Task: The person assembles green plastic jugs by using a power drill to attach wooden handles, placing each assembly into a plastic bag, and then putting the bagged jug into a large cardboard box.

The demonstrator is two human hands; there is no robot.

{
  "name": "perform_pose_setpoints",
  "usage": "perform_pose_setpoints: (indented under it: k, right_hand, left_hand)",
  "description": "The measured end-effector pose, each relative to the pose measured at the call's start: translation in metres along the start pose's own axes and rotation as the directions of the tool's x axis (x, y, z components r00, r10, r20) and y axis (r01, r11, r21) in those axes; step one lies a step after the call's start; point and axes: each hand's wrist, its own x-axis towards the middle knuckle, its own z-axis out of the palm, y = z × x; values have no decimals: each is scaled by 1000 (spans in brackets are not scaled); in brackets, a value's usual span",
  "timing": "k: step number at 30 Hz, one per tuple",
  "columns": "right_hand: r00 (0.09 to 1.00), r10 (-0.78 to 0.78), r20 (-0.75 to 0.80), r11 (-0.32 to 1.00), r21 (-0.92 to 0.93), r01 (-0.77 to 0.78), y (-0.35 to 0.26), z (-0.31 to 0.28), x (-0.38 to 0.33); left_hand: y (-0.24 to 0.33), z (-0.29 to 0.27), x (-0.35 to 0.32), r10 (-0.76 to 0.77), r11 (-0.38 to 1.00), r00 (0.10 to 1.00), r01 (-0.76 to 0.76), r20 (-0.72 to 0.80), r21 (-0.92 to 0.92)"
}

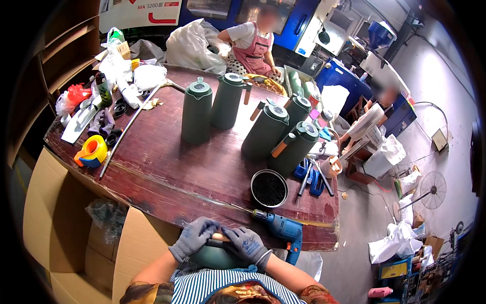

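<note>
Both of my hands wear grey work gloves and are at the table's near edge. A dark green thermos jug (215,257) lies against my striped apron, partly hidden by my hands. My left hand (196,237) closes on the jug's pale wooden handle (219,236). From the other side, my right hand (248,245) has its fingers bent over the dark part of the same handle. To the right of it, a blue power drill (283,226) rests on the table, its long bit pointing left. Beyond the drill stands a round bowl (269,188) of small black pieces.
Several upright green jugs (196,114) stand across the dark red table (162,167). A tape dispenser (92,151) and a metal rod (129,126) lie left; blue-handled tools (315,180) lie right. An open cardboard box (61,218) is below left. Two people sit beyond the table.
</note>
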Motion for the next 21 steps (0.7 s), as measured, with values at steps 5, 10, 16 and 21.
perform_pose_setpoints:
  k: [5, 10, 16, 21]
  right_hand:
    - [991, -136, 5, 986, -92, 136, 2, 8, 15]
    - [981, -194, 11, 979, -65, 194, -5, 9, 15]
    - [917, 34, 396, 824, 508, -250, -2, -7, 18]
    - [912, 58, 406, 751, 584, -308, 14, 9, 29]
  left_hand:
    - [-13, 33, 11, 342, 937, 871, -286, -352, 202]
    - [-37, 47, 10, -116, 665, 857, -308, -502, -680]
    - [-12, 51, -5, 37, 813, 902, -278, -430, -512]
    - [-19, 45, -3, 176, 864, 922, -313, -345, -395]
